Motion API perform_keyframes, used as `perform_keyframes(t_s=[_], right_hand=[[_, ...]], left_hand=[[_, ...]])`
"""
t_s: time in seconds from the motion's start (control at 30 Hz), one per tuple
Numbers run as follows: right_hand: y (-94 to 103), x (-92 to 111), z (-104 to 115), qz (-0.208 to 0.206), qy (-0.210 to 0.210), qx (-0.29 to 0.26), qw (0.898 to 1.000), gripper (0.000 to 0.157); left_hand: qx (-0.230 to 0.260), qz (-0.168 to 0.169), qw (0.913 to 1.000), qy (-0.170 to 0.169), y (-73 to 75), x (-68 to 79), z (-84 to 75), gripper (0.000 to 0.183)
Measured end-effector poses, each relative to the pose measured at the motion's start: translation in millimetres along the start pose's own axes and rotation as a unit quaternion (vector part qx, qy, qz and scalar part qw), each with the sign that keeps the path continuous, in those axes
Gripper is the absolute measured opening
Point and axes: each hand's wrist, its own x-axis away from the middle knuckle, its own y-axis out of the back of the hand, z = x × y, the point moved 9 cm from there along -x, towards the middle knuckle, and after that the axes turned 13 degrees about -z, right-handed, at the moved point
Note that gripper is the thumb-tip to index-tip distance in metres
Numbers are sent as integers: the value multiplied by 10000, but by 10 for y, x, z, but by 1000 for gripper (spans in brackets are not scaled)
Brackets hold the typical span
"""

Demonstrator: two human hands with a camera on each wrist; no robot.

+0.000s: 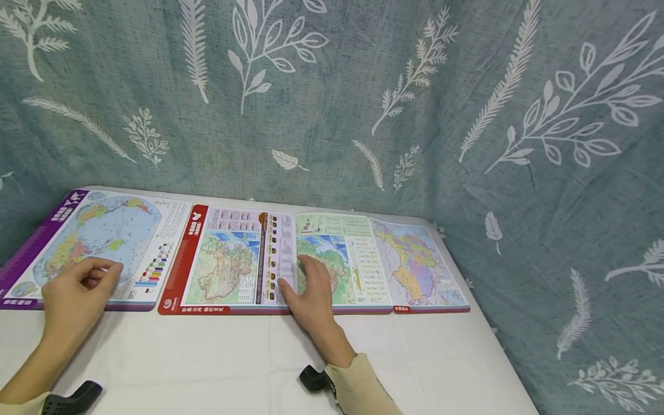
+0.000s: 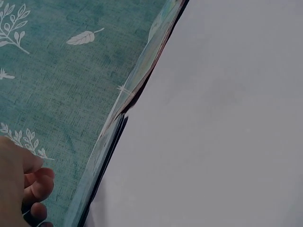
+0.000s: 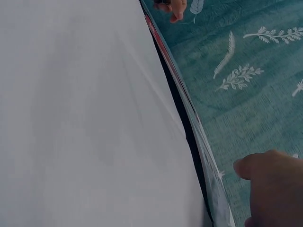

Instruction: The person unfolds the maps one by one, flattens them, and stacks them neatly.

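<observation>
Both hands [image 1: 78, 294] are over the purple-edged map [image 1: 121, 236] and red-edged map [image 1: 249, 259].

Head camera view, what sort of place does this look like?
Probably an indoor tabletop workspace: there's a table covered in white, a blue-green fabric curtain with white leaf prints behind it, and colourful flat printed maps lying on the table.

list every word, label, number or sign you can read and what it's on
"山河 … 文化": lower edge of the red-edged map
"中国 …": red tag on the far-right map; rest blurred
Too small or blurred: titles on the purple-edged map, all other print
</observation>
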Motion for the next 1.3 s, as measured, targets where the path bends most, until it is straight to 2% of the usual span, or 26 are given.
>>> perform_keyframes(t_s=[0.17, 0.4, 0.53, 0.63, 0.77, 0.83, 1.03, 1.17, 1.3], right_hand=[[-121, 19, 173, 53, 48, -149, 9999, 58], [-336, 59, 450, 226, 282, -195, 9992, 54], [-430, 74, 547, 316, 337, -160, 9988, 53], [-470, 73, 601, 331, 348, -186, 9987, 52], [-528, 64, 678, 322, 437, -130, 9984, 52], [-567, 59, 717, 360, 444, -110, 9983, 51], [-668, 69, 832, 540, 455, 26, 9975, 52], [-749, 80, 907, 640, 479, 110, 9967, 54], [-849, 89, 993, 780, 491, 212, 9955, 55]], left_hand=[[-57, -94, 9999, -87, 49, -57, 60, 15], [-226, -135, 9996, 105, 108, -149, 179, 17], [-233, -184, 9994, 167, 140, -173, 184, 18], [-223, -234, 9994, 93, 168, -201, 171, 19], [-218, -245, 9995, 48, 187, -257, 230, 21], [-287, -228, 9991, 192, 193, -294, 307, 23], [-710, 37, 9916, 1079, 221, -348, 554, 32], [-643, 52, 9899, 1266, 247, -374, 658, 33], [-810, -1, 9874, 1359, 276, -404, 767, 36]])
